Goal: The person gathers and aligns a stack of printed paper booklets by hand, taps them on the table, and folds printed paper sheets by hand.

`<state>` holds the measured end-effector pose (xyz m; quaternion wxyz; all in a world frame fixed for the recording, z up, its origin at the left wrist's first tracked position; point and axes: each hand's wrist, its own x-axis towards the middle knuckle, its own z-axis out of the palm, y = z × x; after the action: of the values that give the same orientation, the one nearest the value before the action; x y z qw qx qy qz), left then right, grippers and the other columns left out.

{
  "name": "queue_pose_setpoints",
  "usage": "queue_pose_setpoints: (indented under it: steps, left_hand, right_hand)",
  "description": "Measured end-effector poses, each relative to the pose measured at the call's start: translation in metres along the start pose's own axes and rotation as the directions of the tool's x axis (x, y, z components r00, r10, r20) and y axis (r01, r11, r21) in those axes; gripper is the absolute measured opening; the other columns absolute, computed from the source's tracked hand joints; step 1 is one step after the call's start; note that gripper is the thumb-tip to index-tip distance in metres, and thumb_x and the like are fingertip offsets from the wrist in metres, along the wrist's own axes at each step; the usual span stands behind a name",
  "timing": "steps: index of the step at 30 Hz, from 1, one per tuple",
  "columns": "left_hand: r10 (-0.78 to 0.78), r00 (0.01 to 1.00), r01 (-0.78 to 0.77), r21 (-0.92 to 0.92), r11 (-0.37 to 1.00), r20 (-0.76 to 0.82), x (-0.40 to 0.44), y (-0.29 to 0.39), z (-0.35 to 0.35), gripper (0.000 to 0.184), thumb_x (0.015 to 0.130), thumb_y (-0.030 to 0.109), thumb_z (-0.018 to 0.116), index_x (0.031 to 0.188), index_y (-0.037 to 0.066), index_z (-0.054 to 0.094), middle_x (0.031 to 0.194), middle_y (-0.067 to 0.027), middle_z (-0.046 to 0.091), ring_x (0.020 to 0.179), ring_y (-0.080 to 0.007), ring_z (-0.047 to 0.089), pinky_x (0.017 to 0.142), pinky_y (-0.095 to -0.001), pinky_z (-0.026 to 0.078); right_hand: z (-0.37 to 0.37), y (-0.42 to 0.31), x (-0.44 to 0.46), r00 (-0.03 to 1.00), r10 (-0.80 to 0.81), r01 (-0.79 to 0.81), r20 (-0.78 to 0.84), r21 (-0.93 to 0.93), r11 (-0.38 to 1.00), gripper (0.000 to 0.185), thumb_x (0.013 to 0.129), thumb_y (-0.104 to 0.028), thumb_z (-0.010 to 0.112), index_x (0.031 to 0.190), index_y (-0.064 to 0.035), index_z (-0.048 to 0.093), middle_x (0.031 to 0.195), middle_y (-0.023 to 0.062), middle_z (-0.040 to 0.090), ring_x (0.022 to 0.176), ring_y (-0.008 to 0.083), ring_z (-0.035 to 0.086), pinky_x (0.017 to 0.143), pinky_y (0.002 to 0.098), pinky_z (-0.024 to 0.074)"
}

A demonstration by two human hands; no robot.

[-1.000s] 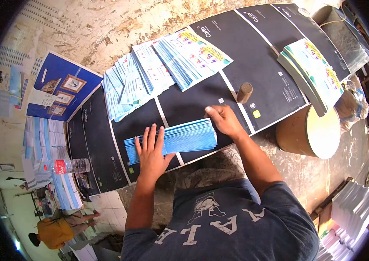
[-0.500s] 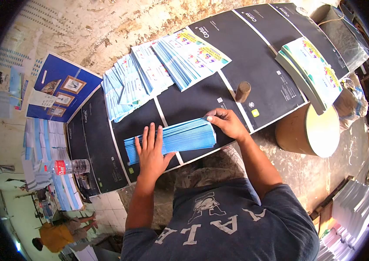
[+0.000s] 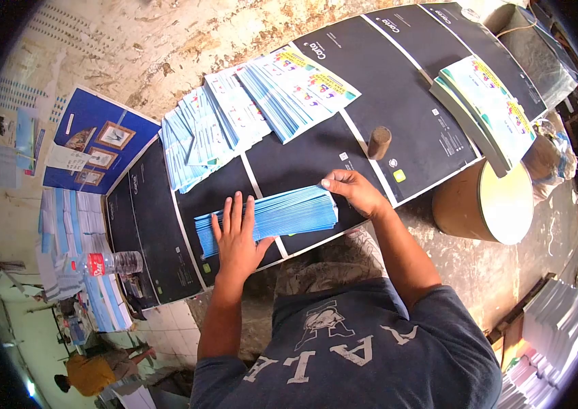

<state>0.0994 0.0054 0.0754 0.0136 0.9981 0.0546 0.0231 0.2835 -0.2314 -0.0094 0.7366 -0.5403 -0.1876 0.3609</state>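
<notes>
A fanned stack of blue-edged folded sheets (image 3: 295, 215) lies on the black table covering in front of me. My left hand (image 3: 236, 235) rests flat across the stack's left part, fingers spread and thumb along the near side. At the far right corner, my right hand (image 3: 351, 191) pinches the edge of the sheets between thumb and fingers; how many it grips is hidden. Beyond them, overlapping bundles of printed booklets (image 3: 302, 85) with colourful covers spread along the back of the table.
A short brown cylinder (image 3: 379, 143) stands right of my right hand. Another booklet pile (image 3: 490, 112) overhangs the table's right edge above a round drum (image 3: 479, 208). At the left are a plastic bottle (image 3: 115, 262), paper stacks (image 3: 74, 221) and a blue board (image 3: 95, 140). A person (image 3: 91, 373) is at lower left.
Both hands stay in nearly the same places on the stack. My right fingertips have shifted very slightly at its corner, and the view has moved a little.
</notes>
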Motion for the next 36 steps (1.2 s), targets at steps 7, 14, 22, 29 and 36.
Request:
queue_pose_setpoints:
  steps: [7, 14, 22, 29, 36]
  left_hand:
    - [-0.005, 1.000, 0.005, 0.006, 1.000, -0.004, 0.000, -0.001, 0.002, 0.091, 0.083, 0.056, 0.069, 0.152, 0.007, 0.036, 0.161, -0.0171, 0.027, 0.149, -0.0357, 0.023, 0.116, -0.0634, 0.011]
    - [-0.019, 1.000, 0.019, -0.003, 1.000, 0.009, 0.001, 0.000, 0.000, 0.091, 0.084, 0.056, 0.069, 0.153, 0.008, 0.035, 0.161, -0.0166, 0.027, 0.149, -0.0354, 0.023, 0.116, -0.0631, 0.011]
    - [-0.034, 0.999, 0.034, 0.012, 0.999, 0.025, 0.005, 0.000, 0.001, 0.090, 0.085, 0.056, 0.068, 0.153, 0.008, 0.035, 0.162, -0.0161, 0.026, 0.150, -0.0349, 0.022, 0.117, -0.0617, 0.010]
    - [-0.035, 0.999, 0.034, 0.017, 0.999, 0.027, 0.005, 0.001, -0.001, 0.090, 0.085, 0.056, 0.067, 0.153, 0.007, 0.035, 0.162, -0.0166, 0.026, 0.150, -0.0350, 0.022, 0.117, -0.0614, 0.010]
    - [-0.032, 0.999, 0.032, 0.022, 0.999, 0.013, 0.008, -0.001, 0.002, 0.091, 0.085, 0.056, 0.068, 0.153, 0.006, 0.034, 0.161, -0.0172, 0.027, 0.149, -0.0352, 0.022, 0.117, -0.0620, 0.011]
  right_hand:
    - [0.000, -0.005, 0.008, 0.984, 0.178, -0.176, 0.000, 0.140, 0.974, 0.024, 0.094, -0.029, 0.070, 0.083, -0.0084, 0.065, 0.082, -0.0015, 0.063, 0.078, 0.0092, 0.056, 0.077, 0.0253, 0.0426]
    - [0.005, -0.007, 0.007, 0.989, 0.139, -0.133, -0.043, 0.123, 0.983, 0.032, 0.093, -0.038, 0.071, 0.081, -0.0087, 0.067, 0.076, -0.0036, 0.061, 0.074, 0.0082, 0.051, 0.071, 0.0252, 0.0397]
    - [-0.002, 0.002, -0.005, 1.000, 0.029, -0.029, 0.009, 0.102, 0.994, 0.031, 0.095, -0.035, 0.069, 0.095, -0.0045, 0.069, 0.088, -0.0016, 0.065, 0.085, 0.0083, 0.055, 0.081, 0.0263, 0.0443]
    - [-0.001, 0.002, -0.005, 0.999, 0.034, -0.035, 0.022, 0.075, 0.997, 0.030, 0.095, -0.033, 0.069, 0.102, -0.0036, 0.069, 0.093, -0.0011, 0.067, 0.090, 0.0087, 0.058, 0.085, 0.0262, 0.0457]
    - [-0.003, 0.007, -0.010, 0.999, -0.009, 0.005, 0.054, 0.064, 0.998, 0.030, 0.097, -0.032, 0.067, 0.107, -0.0038, 0.067, 0.100, -0.0003, 0.066, 0.095, 0.0097, 0.057, 0.091, 0.0279, 0.0444]
